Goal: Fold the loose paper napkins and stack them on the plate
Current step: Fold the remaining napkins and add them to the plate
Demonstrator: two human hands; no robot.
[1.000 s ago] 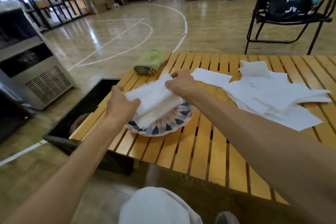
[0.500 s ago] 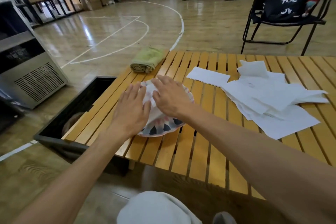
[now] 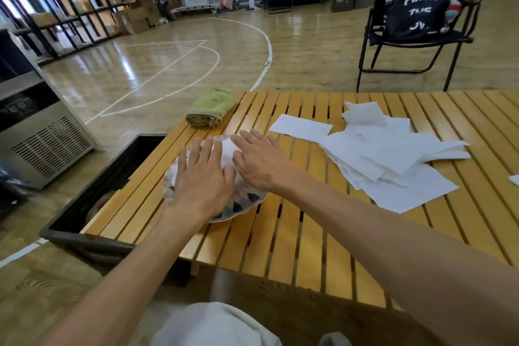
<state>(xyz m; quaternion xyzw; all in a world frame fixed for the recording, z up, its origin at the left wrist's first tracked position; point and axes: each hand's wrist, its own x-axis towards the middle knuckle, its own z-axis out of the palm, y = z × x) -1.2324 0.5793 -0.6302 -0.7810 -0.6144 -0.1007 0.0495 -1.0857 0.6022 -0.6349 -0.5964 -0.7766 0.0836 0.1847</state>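
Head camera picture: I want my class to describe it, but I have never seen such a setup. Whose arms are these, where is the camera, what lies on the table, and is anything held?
There is no machine here. A person wears a wide-angle camera on the head, looking forward and down, so the two bare arms are the wearer's own. The left hand and right hand lie flat, fingers straight, pressing the folded napkins down on a patterned plate. Nothing is gripped. The plate sits on a wooden slatted table. To the right lies a pile of loose napkins, still to fold. At the far edge rests a rolled green towel. A black crate stands beside the table.
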